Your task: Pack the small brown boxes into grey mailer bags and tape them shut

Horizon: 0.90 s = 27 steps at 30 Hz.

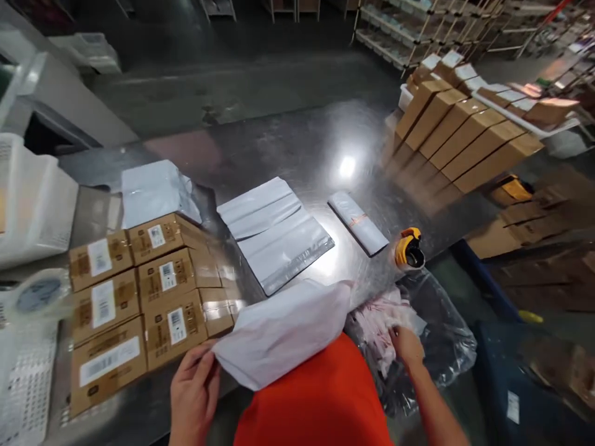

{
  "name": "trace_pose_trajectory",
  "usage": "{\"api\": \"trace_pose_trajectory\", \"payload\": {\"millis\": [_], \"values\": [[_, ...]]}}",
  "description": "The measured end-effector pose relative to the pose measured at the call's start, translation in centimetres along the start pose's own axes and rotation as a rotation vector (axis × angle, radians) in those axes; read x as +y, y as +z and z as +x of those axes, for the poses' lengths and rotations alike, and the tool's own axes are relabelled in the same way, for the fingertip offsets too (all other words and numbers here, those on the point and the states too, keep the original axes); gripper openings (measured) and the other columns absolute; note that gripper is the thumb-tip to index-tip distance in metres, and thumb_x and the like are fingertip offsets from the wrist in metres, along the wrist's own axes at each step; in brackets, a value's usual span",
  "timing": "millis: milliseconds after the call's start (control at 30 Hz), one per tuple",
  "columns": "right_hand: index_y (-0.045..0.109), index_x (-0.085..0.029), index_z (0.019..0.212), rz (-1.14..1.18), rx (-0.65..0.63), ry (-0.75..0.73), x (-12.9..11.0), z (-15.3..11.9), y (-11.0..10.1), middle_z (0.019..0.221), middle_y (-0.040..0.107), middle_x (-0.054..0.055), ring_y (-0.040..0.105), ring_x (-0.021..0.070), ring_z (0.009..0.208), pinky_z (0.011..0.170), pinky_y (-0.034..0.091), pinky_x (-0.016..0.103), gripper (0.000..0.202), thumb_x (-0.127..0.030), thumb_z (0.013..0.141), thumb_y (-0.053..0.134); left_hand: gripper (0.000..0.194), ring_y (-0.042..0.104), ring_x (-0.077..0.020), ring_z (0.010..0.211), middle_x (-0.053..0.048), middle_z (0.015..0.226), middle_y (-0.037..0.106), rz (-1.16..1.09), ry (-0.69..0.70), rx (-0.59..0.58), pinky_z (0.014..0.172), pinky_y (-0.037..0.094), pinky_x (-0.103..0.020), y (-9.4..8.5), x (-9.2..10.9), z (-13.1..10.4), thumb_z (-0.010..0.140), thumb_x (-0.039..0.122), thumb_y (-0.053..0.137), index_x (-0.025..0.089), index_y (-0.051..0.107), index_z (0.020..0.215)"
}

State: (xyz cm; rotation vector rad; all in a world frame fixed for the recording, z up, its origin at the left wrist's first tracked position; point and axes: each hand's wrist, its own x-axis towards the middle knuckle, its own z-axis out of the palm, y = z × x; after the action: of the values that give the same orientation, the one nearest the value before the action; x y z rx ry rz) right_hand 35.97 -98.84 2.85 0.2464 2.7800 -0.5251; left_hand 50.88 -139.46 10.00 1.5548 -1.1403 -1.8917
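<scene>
Two bare hands are working at the near edge of a shiny metal table [297,142], seen from the head camera. The left hand [194,390] is gripping the near left corner of a white mailer bag [283,331], its thumb and fingers pinching together on the edge; the bag is lying puffed and slightly raised across the table's front edge, right over the person's orange shirt [320,396]. The right hand [406,344] is reaching down off the table's right side into a clear plastic sack [441,347], its fingers curling onto a heap of small pale pink packets [379,322] inside; whether they are actually closing on one is hard to tell.

Just left of the bag, a block of labelled brown cartons [139,291] is sitting in rows on the table. Beyond the bag, a stack of flat grey mailers [274,232] is lying near the middle, with a narrow banded bundle of mailers [357,222] to its right. A yellow and black handheld scanner [408,248] is resting at the table's right edge, just above the sack. Long brown boxes [465,133] are lining up at the far right, and white plastic baskets [32,198] are standing at the left.
</scene>
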Motion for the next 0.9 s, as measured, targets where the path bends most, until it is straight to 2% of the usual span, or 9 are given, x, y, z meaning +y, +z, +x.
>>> {"api": "trace_pose_trajectory", "payload": {"millis": [100,200,267,333,467,633,767,833,900], "values": [[0.069,-0.021,0.08,0.375,-0.168,-0.279,-5.7,4.0,-2.1,0.104,0.072,0.013,0.068,0.0267,0.093,0.081,0.054,0.039,0.035,-0.055,0.078,0.06,0.044,0.061,-0.012,0.069,0.003,0.07,0.066,-0.003,0.026,-0.002,0.055,0.048,-0.017,-0.2,-0.2,0.0,0.031,0.031,0.09,0.017,0.063,0.063],[0.066,-0.023,0.117,0.855,-0.5,-0.653,-12.8,4.5,-4.3,0.125,0.064,0.013,0.061,0.0295,0.112,0.091,0.05,0.041,0.069,-0.073,0.069,0.069,0.046,0.062,-0.0124,0.072,0.001,0.072,0.068,-0.07,0.037,-0.034,0.058,0.049,-0.017,-0.3,-0.3,0.1,0.031,0.036,0.093,0.017,0.064,0.061],[0.065,-0.024,0.12,0.935,-0.623,-0.796,-16.4,3.7,-4.7,0.123,0.064,0.012,0.059,0.0305,0.114,0.093,0.049,0.041,0.08,-0.074,0.059,0.076,0.046,0.062,-0.0122,0.072,0.0,0.074,0.068,-0.097,0.053,-0.069,0.06,0.05,-0.017,-0.4,-0.4,0.2,0.033,0.039,0.094,0.017,0.065,0.061],[0.071,-0.023,0.1,0.926,-0.622,-0.845,-18.3,2.9,-4.2,0.12,0.065,0.011,0.06,0.0294,0.111,0.093,0.049,0.04,0.058,-0.067,0.063,0.079,0.045,0.062,-0.0126,0.072,-0.001,0.075,0.068,-0.113,0.094,-0.1,0.062,0.051,-0.017,-0.4,-0.5,0.3,0.036,0.041,0.094,0.016,0.065,0.06],[0.07,-0.022,0.07,1.042,-0.539,-0.777,-18.2,2.8,-2.4,0.114,0.069,0.01,0.064,0.0261,0.103,0.093,0.049,0.041,0.032,-0.053,0.078,0.073,0.039,0.062,-0.0132,0.071,-0.003,0.075,0.066,-0.132,0.217,-0.158,0.062,0.051,-0.018,-0.3,-0.6,0.0,0.046,0.041,0.093,0.016,0.066,0.059],[0.074,-0.026,0.086,1.061,-0.547,-0.831,-17.8,3.0,-3.0,0.095,0.073,0.008,0.068,0.0262,0.095,0.088,0.054,0.042,0.027,-0.052,0.082,0.07,0.036,0.069,-0.024,0.084,-0.004,0.073,0.064,-0.192,0.317,-0.18,0.078,0.057,-0.031,0.1,-0.1,-0.8,0.052,0.041,0.089,0.017,0.063,0.053],[0.076,-0.027,0.093,0.829,-0.288,-0.937,-17.8,2.4,-4.1,0.112,0.069,0.011,0.066,0.0263,0.099,0.088,0.054,0.041,0.02,-0.041,0.078,0.076,0.035,0.069,-0.0248,0.077,-0.006,0.07,0.064,-0.125,0.343,-0.163,0.074,0.057,-0.032,0.4,0.5,-1.2,0.053,0.042,0.089,0.017,0.064,0.052],[0.074,-0.029,0.104,0.79,-0.226,-0.913,-17.5,2.1,-4.0,0.12,0.067,0.012,0.065,0.0275,0.103,0.091,0.053,0.043,0.034,-0.041,0.073,0.08,0.036,0.068,-0.0236,0.074,-0.006,0.069,0.064,-0.065,0.362,-0.158,0.072,0.057,-0.031,0.5,0.7,-1.4,0.053,0.044,0.088,0.017,0.065,0.051],[0.061,-0.032,0.129,0.909,-0.282,-0.82,-17.1,2.0,-3.5,0.119,0.067,0.012,0.067,0.0248,0.091,0.082,0.056,0.041,0.065,-0.051,0.071,0.08,0.036,0.068,-0.0242,0.075,-0.007,0.068,0.064,-0.016,0.381,-0.152,0.07,0.056,-0.03,0.6,0.9,-1.5,0.053,0.044,0.087,0.016,0.065,0.05]]}}
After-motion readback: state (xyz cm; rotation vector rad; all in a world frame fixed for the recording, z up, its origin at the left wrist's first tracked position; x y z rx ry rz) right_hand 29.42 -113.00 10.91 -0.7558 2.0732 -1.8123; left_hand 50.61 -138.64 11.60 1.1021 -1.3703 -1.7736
